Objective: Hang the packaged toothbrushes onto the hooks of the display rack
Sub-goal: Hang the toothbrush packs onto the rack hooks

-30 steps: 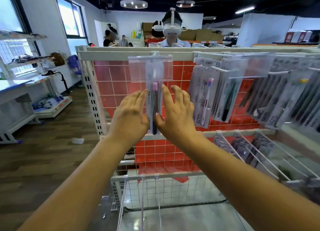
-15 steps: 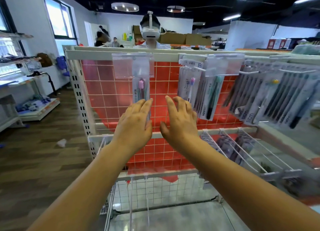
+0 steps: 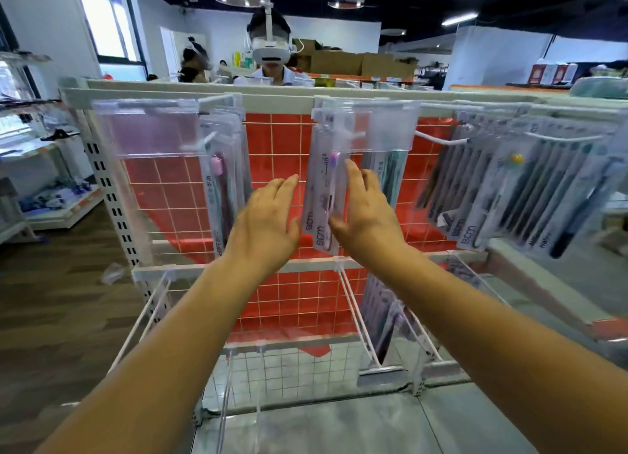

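Packaged toothbrushes hang from hooks on a white display rack (image 3: pixel 190 93) with a red grid back. One group with a pink brush (image 3: pixel 221 188) hangs at the left. A second group marked BCM (image 3: pixel 321 195) hangs at the middle. My left hand (image 3: pixel 263 224) is raised with straight fingers just left of the middle group, holding nothing. My right hand (image 3: pixel 365 208) has straight fingers against the right side of that group, its thumb at the lower edge. More packs (image 3: pixel 503 188) hang at the right.
Bare lower hooks (image 3: pixel 356 310) stick out toward me, and a few packs (image 3: pixel 380 317) hang low at the right. A person wearing a headset (image 3: pixel 270 52) stands behind the rack. Shelving (image 3: pixel 61 202) lines the left wall over a wooden floor.
Both hands have left the left-hand pack and moved right to the middle group of packs. The view has shifted with them, and the left pack stays hanging.
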Tool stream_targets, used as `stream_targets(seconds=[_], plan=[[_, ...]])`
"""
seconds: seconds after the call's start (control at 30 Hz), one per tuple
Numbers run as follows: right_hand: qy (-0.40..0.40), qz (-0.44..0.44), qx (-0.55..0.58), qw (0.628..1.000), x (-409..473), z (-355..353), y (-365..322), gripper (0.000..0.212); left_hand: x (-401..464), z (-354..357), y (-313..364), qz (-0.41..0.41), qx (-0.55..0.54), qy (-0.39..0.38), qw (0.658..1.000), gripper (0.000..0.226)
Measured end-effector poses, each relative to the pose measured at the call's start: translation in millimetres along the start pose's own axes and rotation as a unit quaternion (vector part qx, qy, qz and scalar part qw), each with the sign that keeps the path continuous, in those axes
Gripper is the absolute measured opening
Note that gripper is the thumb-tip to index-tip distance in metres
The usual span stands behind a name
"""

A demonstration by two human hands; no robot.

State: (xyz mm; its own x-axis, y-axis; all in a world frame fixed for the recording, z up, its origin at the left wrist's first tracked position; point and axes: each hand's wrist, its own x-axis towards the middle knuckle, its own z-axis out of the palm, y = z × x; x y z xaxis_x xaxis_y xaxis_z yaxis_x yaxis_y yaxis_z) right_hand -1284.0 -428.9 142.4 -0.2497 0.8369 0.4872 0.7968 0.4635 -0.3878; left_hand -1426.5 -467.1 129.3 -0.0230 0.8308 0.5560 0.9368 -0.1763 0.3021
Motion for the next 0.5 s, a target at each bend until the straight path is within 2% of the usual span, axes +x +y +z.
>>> stream_targets(seconds=[0.3,0.5], plan=[[0.07,-0.057,0.057,0.994,47.7,-5.7,21.4,0.08,40.8,21.6,13.6,0.008,-0.008,0.003,1.0,0.064],[0.048,-0.07,0.067,0.994,72.1,1.5,22.5,0.072,57.1,30.4,7.6,0.015,-0.001,0.015,1.0,0.064]])
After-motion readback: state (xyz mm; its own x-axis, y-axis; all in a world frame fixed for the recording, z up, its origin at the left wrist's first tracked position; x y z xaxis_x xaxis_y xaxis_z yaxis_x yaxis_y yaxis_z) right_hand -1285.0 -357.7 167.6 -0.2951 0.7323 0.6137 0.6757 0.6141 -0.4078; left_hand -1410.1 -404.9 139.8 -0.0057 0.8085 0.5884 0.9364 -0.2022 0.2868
